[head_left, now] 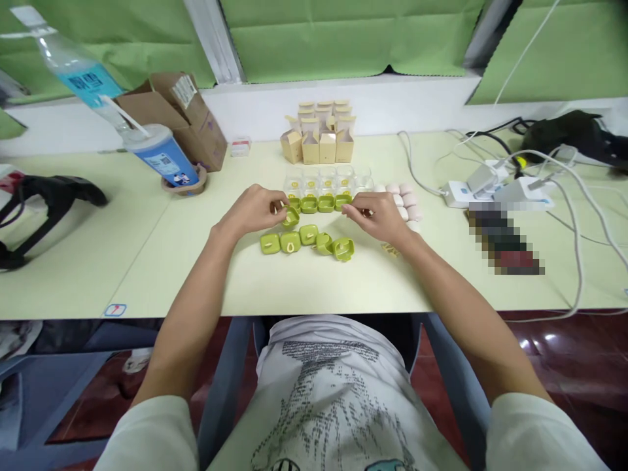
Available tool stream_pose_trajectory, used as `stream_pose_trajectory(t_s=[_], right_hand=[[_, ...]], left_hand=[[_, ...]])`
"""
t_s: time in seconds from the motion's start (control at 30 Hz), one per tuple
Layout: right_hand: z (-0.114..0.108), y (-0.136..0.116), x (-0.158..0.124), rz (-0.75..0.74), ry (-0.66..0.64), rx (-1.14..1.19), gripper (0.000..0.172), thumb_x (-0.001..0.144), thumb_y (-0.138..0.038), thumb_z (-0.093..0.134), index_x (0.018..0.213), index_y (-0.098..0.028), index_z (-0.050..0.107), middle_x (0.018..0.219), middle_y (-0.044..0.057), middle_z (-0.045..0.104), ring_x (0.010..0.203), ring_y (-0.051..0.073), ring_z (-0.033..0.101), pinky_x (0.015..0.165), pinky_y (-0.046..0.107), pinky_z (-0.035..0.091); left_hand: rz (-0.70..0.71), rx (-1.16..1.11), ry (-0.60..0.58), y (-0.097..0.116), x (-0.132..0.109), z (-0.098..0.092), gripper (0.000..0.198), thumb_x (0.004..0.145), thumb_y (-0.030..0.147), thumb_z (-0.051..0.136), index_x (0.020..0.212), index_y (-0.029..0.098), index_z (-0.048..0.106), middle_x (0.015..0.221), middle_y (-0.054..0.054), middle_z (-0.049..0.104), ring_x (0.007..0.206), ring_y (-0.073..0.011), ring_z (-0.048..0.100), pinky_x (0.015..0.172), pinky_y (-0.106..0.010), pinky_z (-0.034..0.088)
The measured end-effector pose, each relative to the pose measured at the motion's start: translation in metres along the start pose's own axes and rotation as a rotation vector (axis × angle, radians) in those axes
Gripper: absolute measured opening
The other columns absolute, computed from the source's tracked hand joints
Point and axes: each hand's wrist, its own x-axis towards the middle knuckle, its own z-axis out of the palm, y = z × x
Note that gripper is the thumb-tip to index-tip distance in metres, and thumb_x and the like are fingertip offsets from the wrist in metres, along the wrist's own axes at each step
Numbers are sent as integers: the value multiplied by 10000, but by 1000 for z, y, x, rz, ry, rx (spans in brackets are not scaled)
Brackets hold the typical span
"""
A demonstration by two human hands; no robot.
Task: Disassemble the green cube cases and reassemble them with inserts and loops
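Note:
My left hand point(262, 208) pinches a small green open-topped tub point(290, 217) at its left side, tilted slightly above the table. A row of similar green tubs point(317, 205) stands just behind. At the right end of that row is my right hand point(377, 214), its fingers curled and fingertips beside the last tub; what they hold, if anything, is hidden. In front lie several green lids point(290, 242), some with a pale ring or strip on top. Two more green pieces point(343, 248) rest tilted at their right. Small yellowish pieces point(390, 249) lie below my right wrist.
Behind the tubs stand clear cups point(328, 178) with yellow marks and open cream boxes point(318, 140). Pale pink rounded pieces point(407, 199) sit right of my right hand. Farther right are a power strip point(458, 194) and cables; left, a blue cup point(169, 160) and a cardboard box point(196, 124).

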Motion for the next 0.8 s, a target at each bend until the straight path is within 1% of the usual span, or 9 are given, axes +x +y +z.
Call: stream_pose_trajectory(t_s=[0.1,0.17,0.23,0.37,0.53,0.6,0.67,0.73,0.8], right_hand=[[10,-12,1,156,54,282,682,1043,-891,601,832,-258,748,838,63,768,668,211,651,678,410,550],[19,-21,3,251,61,565,596,950,-861,776,1071,-277,795,1009,53,818,708,214,724,651,400,604],[26,-31,5,289,49,790,625,863,-799,913,1204,-296,767,1052,33,816,749,217,771,669,396,655],[30,-41,7,297,18,948,590,789,-686,1030,1108,-267,763,950,15,799,767,209,794,766,406,713],[26,-40,6,329,71,1052,545,731,-601,1093,1017,-233,810,905,25,833,753,206,815,805,418,752],[26,-38,6,347,105,1052,536,715,-593,1101,1001,-227,833,879,28,846,765,215,826,826,434,763],[26,-37,6,359,142,1036,521,720,-601,1095,980,-226,843,845,27,846,768,222,828,838,447,766],[26,-35,6,353,175,1029,509,726,-604,1090,962,-225,847,805,23,836,745,220,818,823,443,762],[25,-35,6,331,188,1025,487,744,-600,1084,948,-223,851,779,22,829,718,212,807,807,427,754]], left_hand=[[-14,-227,206,9,2,6,217,887,425,777,944,232,857,777,-26,813,686,-196,724,768,-351,575],[-12,-466,316,20,4,16,364,909,575,844,989,221,841,861,-50,826,708,-186,724,698,-332,581],[10,-676,350,32,7,28,516,874,715,894,999,219,827,956,-72,827,762,-188,744,683,-327,614],[77,-838,387,51,9,47,568,830,769,948,939,225,825,1043,-80,818,887,-201,790,803,-352,686],[25,-878,449,57,6,53,570,778,738,1009,916,215,829,942,-51,807,779,-181,785,736,-324,691],[2,-852,415,56,4,51,599,844,797,929,912,209,834,956,-65,812,805,-185,793,751,-319,698],[32,-830,341,56,2,48,654,886,861,843,985,215,857,1088,-103,826,930,-215,819,800,-329,712],[90,-800,278,55,0,46,710,797,860,920,1134,238,870,1262,-126,808,1071,-252,823,872,-348,722],[120,-765,276,56,-2,48,776,679,756,1054,1244,263,854,1312,-119,788,1120,-267,817,910,-356,723]])
